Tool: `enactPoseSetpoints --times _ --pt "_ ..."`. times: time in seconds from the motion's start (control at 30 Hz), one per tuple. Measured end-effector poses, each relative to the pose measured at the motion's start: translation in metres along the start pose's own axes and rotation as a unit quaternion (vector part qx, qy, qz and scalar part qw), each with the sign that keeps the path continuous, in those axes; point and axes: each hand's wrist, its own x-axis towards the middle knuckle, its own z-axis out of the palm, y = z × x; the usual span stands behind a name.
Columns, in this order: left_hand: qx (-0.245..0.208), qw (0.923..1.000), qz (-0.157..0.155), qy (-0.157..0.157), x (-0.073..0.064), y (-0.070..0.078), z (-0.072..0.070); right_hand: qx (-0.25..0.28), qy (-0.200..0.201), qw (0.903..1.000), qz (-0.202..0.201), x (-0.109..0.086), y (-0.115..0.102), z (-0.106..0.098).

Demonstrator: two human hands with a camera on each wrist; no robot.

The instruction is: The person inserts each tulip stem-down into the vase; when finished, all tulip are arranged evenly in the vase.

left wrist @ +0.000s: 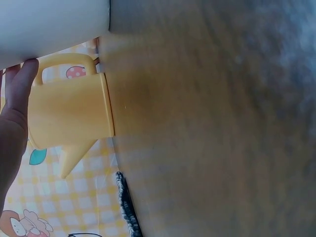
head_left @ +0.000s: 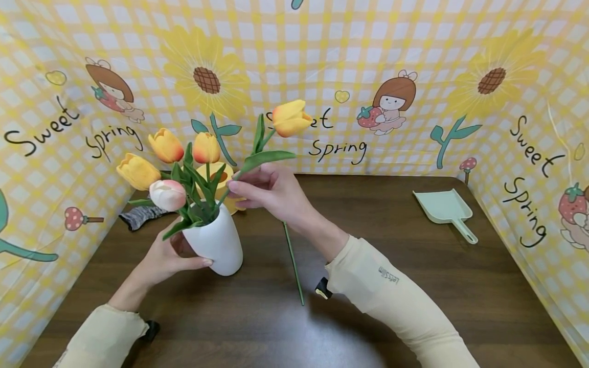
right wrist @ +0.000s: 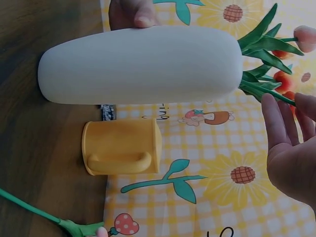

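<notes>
A white vase holds several artificial tulips, among them yellow-orange ones and a pink-white tulip. My left hand grips the vase from its left side, thumb across the front. In the left wrist view, its fingers lie against the vase wall. Over the vase's right rim, my right hand pinches the stem of a yellow tulip between thumb and fingers. That stem slants down into the vase mouth, and its bloom leans up to the right. The right wrist view shows the pinched stem at the mouth.
Behind the vase stands a yellow watering can. A grey knitted item lies at the left. Another green stem lies on the table, its upper part behind my right hand. A pale green dustpan is far right. Patterned cloth surrounds the table.
</notes>
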Motion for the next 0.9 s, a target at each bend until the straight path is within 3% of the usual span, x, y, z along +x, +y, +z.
enactPoseSetpoints --times 0.53,0.77,0.9 --pt "-0.006 0.9999 0.011 -0.002 0.001 -0.003 0.0 0.033 -0.002 0.9994 0.005 0.005 0.016 0.01" --pt "0.001 1.0 0.01 -0.002 0.0 -0.003 -0.001 -0.055 -0.01 0.998 0.027 0.005 0.023 0.01" --pt "-0.002 0.9999 0.016 -0.002 0.001 -0.003 0.0 -0.073 -0.01 0.9967 0.035 0.004 0.027 0.007"
